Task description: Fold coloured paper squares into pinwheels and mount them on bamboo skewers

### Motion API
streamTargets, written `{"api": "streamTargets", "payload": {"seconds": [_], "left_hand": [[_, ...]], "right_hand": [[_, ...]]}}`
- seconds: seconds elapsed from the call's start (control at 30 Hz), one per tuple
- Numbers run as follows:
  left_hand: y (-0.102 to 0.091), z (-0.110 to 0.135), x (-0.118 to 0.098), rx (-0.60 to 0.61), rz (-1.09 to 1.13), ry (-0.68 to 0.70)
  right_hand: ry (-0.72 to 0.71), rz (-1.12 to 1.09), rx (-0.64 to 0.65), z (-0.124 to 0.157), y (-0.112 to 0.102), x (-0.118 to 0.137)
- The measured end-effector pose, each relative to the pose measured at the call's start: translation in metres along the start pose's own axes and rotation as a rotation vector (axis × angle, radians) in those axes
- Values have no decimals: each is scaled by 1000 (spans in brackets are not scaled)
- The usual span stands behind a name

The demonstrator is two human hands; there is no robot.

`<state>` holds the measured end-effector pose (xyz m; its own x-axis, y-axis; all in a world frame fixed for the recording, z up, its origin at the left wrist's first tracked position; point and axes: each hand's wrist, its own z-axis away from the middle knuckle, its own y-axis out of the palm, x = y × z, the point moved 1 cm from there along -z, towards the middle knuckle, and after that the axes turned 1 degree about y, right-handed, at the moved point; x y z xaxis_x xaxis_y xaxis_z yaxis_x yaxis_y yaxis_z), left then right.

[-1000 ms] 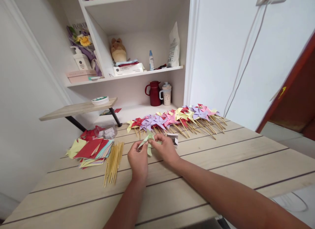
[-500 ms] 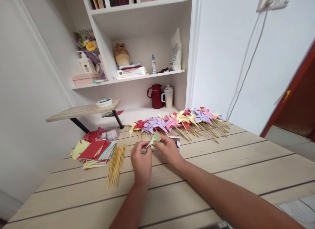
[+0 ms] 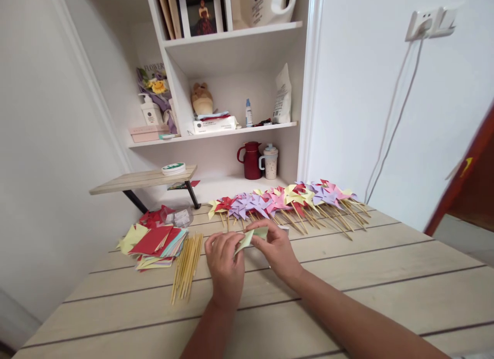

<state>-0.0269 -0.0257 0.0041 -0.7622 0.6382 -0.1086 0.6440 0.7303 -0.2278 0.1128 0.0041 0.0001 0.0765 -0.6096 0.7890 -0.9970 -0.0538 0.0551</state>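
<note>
A pale green piece of paper (image 3: 244, 241), bent with its flaps raised, is held between my two hands above the table. My left hand (image 3: 226, 263) has its fingers curled against the paper's left side. My right hand (image 3: 276, 248) pinches its right side, with the index finger reaching over the top. Past my hands lies a row of paper pinwheels (image 3: 247, 205) in purple, red, pink and yellow on wooden sticks. Left of my left hand, bare wooden sticks (image 3: 187, 266) lie bundled beside a stack of coloured paper sheets (image 3: 154, 243).
A clear plastic box (image 3: 181, 218) sits behind the paper stack, under a small raised shelf (image 3: 142, 178). A red jug (image 3: 251, 160) and a lidded cup (image 3: 270, 162) stand in the shelving at the back. A small white box partly shows behind my right hand.
The view has tilted up slightly. The green paper has been turned and spread wider between my hands, and my left fingers now curl more over it.
</note>
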Motion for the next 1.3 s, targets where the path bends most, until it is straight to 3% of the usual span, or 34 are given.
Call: {"api": "streamTargets", "payload": {"seconds": [0.63,0.97,1.3], "left_hand": [[-14,-8,-15,-32,51,100],[-16,-8,-16,-21,70,91],[-15,-8,-16,15,121,49]], "right_hand": [[-173,81,88,0,-13,16],[-263,32,137,2,-13,20],[-356,130,144,0,-17,27]]}}
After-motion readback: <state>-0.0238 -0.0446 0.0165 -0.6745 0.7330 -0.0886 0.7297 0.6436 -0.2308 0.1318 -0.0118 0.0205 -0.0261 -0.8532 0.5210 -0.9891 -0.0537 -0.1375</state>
